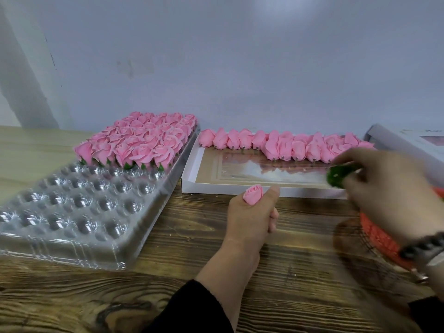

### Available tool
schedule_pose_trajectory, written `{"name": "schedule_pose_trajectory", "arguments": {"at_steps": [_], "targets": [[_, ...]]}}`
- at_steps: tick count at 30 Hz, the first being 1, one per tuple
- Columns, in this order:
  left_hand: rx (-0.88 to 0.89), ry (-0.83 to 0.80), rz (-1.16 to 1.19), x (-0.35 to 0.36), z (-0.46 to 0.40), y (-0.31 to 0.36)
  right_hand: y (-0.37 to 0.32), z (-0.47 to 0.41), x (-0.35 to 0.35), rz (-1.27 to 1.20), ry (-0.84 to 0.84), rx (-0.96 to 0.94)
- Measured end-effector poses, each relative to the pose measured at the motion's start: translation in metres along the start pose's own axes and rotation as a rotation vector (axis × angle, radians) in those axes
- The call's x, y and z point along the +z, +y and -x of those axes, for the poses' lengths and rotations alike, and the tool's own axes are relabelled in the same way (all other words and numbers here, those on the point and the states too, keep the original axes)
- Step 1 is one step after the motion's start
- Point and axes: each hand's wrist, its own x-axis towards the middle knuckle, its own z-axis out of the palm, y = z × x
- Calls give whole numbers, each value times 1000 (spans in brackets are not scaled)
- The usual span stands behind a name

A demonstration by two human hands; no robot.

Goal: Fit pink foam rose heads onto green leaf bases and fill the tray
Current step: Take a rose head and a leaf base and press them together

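A plain pale grey-blue wall [240,68] stands behind a wooden tabletop [300,236] with dark, bold grain, lighter at the far left; a soft bright patch of light shows high on the wall

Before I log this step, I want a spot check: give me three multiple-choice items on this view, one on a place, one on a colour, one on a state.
1. Where do the loose rose heads lie?
A. in the white box
B. on the bare wood
C. in the orange basket

2. What colour is the piece in the right hand?
A. pink
B. green
C. white

3. How full is the clear tray?
A. full
B. holding nothing
C. far rows filled, near cups bare

Answers:
1 A, they line the far side of the white box.
2 B, its fingers pinch a green leaf base.
3 C, finished roses stand only at the back.
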Motion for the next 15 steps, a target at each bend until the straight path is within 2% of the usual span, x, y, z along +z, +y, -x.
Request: {"name": "schedule_pose_trajectory", "arguments": {"at_steps": [2, 4, 10, 15], "targets": [[47, 9, -6, -1, -1, 0, -27, 12, 12, -154, -135, 62], [110, 3, -41, -2, -2, 2, -38, 21, 28, -286, -189, 105], [208, -30, -146, -7, -6, 4, -32, 30, 59, -602, -202, 242], [277, -85, -285, -10, -5, 2, -24, 39, 65, -758, -262, 317]]}}
